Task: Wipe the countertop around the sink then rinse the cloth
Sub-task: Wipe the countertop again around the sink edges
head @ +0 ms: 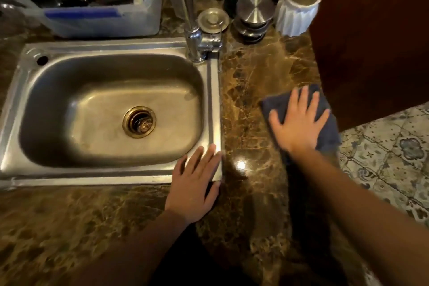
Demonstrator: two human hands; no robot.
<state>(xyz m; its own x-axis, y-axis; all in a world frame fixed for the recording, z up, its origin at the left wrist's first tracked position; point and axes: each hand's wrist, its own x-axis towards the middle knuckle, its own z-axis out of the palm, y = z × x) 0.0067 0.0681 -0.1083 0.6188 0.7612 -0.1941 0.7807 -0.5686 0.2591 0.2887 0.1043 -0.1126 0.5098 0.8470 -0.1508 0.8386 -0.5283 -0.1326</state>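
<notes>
**Two flat grips, one soft cloth on the desk**

Head view. Both grips lay spread wide, neither curled round anything. The right grip pressed palm-down, fingers straight and fanned, on a dark blue cloth. The cloth lay on the brown marble desk, well to the right of the steel sink and close to the desk's outer edge above the patterned floor tiles. The left grip rested flat on the sink's near right corner, fingertips on the steel rim, holding nothing. The faucet stood at the rim's far right corner; no running water showed.

The cloth looked light, soft and limp, folded or bunched under the palm, with its edges showing round the hand. It would probably slide easily over the glossy stone under a flat palm, yet sag and unfold once lifted. For wiping, pressure through the open palm at its middle seemed enough. For carrying it to the faucet, gathering it into a bunch looked safer than pinching one corner. Whether it was damp could not be told.
</notes>
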